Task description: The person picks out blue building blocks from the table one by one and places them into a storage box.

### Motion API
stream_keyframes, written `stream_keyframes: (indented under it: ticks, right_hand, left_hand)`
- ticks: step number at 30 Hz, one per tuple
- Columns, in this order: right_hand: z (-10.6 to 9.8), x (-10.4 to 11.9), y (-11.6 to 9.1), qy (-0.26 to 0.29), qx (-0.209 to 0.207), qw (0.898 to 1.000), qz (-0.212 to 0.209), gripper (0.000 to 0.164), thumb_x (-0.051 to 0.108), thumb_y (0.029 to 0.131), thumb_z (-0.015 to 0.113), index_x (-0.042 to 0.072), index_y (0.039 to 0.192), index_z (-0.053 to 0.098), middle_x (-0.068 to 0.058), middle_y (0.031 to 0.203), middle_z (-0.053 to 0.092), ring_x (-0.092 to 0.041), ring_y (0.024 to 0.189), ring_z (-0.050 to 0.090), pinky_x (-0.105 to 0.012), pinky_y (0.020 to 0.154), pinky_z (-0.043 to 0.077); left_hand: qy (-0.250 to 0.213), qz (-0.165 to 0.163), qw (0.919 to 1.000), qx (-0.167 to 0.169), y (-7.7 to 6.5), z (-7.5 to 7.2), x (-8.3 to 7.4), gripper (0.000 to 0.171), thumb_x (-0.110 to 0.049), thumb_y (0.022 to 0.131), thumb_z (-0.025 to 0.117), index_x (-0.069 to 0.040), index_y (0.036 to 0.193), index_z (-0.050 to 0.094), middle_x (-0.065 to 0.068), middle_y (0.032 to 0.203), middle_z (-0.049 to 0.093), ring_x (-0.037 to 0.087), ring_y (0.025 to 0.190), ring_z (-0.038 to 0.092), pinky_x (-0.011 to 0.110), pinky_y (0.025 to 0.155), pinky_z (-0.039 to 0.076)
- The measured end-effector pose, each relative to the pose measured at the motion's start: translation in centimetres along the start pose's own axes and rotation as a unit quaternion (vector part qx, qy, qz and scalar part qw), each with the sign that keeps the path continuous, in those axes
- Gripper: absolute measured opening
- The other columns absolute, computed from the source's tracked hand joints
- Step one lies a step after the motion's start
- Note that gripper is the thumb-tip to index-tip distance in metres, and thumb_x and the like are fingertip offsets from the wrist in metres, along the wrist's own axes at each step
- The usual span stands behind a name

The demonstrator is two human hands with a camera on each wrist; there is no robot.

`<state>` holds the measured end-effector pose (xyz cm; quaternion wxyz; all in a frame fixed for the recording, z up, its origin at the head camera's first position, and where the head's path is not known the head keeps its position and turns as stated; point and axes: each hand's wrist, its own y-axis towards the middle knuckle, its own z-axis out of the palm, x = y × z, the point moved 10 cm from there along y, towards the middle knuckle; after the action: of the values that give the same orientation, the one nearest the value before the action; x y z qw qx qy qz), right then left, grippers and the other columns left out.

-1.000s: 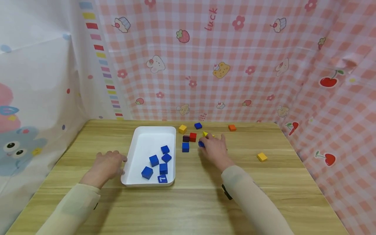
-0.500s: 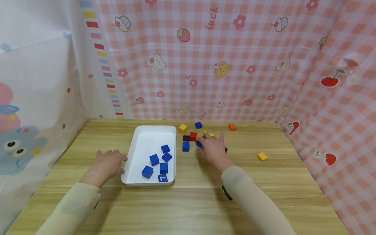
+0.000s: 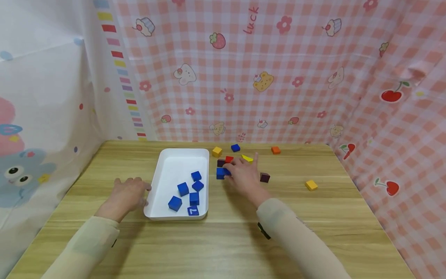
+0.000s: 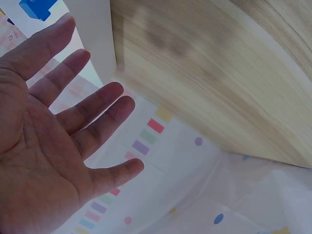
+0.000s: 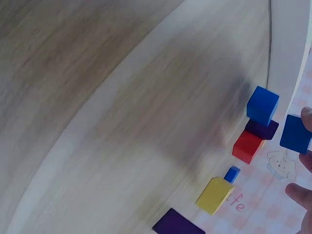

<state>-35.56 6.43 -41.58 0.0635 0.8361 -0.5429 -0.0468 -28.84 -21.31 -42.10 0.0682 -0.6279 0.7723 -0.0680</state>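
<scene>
My right hand (image 3: pixel 245 181) pinches a blue block (image 5: pixel 293 134) between thumb and fingers, raised off the table in the right wrist view. In the head view it overlaps a blue cube (image 3: pixel 220 173) standing just right of the white tray (image 3: pixel 177 164). Behind that cube are a dark purple block (image 3: pixel 221 163) and a red cube (image 5: pixel 247 146), partly covered by the hand. Several blue blocks (image 3: pixel 182 189) lie in the tray's right and front part. At the tray's left rim is my left hand (image 3: pixel 123 197), its fingers spread and straight in the left wrist view, holding nothing.
A yellow cube (image 3: pixel 216 151), a small blue block (image 3: pixel 235 148) and an orange block (image 3: pixel 276 150) lie along the table's back. Right of my right hand are another dark purple block (image 3: pixel 265 177) and a yellow-orange block (image 3: pixel 311 185). A yellow wedge (image 3: pixel 247 158) lies just beyond the hand.
My right hand has moved left toward the tray with the blue block, uncovering the yellow wedge and the dark purple block on the right. The left hand stays at the tray.
</scene>
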Motion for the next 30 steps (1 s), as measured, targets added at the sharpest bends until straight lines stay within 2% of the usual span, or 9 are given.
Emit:
stream_keyframes:
  ticks: [4, 10, 14, 23, 30]
  right_hand:
    - [-0.2, 0.9, 0.0, -0.003, -0.004, 1.000, -0.009, 0.041, 0.045, 0.092, 0.068, 0.030, 0.130, 0.065, -0.002, 0.124, 0.063, -0.027, 0.126, 0.054, -0.073, 0.109, -0.002]
    - [-0.6, 2.6, 0.2, 0.024, -0.004, 1.000, -0.013, 0.041, 0.043, 0.092, 0.069, 0.029, 0.130, 0.065, -0.002, 0.128, 0.062, -0.031, 0.128, 0.052, -0.072, 0.110, 0.000]
    - [-0.6, 4.2, 0.2, 0.035, 0.013, 0.999, -0.025, 0.042, 0.045, 0.092, 0.067, 0.030, 0.132, 0.064, -0.002, 0.131, 0.060, -0.031, 0.129, 0.050, -0.072, 0.110, 0.001]
    - [0.4, 7.8, -0.6, 0.014, 0.047, 0.996, -0.081, 0.042, 0.049, 0.092, 0.065, 0.034, 0.131, 0.064, 0.002, 0.127, 0.062, -0.028, 0.130, 0.047, -0.074, 0.110, 0.004]
    - [1.1, 9.4, -0.7, 0.007, 0.069, 0.994, -0.089, 0.042, 0.049, 0.092, 0.065, 0.034, 0.131, 0.065, 0.001, 0.127, 0.062, -0.028, 0.130, 0.047, -0.071, 0.111, -0.002]
  left_hand:
    - [-0.003, -0.002, 1.0000, 0.001, 0.1, 0.0, 0.0, 0.041, -0.019, 0.079, 0.083, -0.007, 0.116, 0.071, 0.022, 0.106, 0.064, 0.046, 0.102, 0.057, 0.081, 0.093, 0.026]
    - [-0.005, -0.004, 1.0000, 0.002, 0.1, 0.0, 0.0, 0.042, -0.019, 0.079, 0.083, -0.006, 0.117, 0.071, 0.022, 0.107, 0.064, 0.047, 0.104, 0.057, 0.082, 0.094, 0.024]
    - [-0.004, -0.004, 1.0000, 0.003, 0.1, -0.1, 0.0, 0.041, -0.019, 0.079, 0.083, -0.006, 0.116, 0.071, 0.022, 0.107, 0.064, 0.047, 0.104, 0.057, 0.081, 0.094, 0.025]
    - [-0.005, -0.003, 1.0000, 0.002, 0.0, -0.1, 0.0, 0.042, -0.018, 0.078, 0.083, -0.006, 0.116, 0.071, 0.022, 0.106, 0.064, 0.047, 0.102, 0.058, 0.081, 0.093, 0.026]
    - [-0.004, -0.004, 1.0000, 0.004, 0.1, 0.0, 0.0, 0.042, -0.018, 0.078, 0.083, -0.006, 0.116, 0.071, 0.022, 0.106, 0.064, 0.047, 0.102, 0.058, 0.081, 0.093, 0.025]
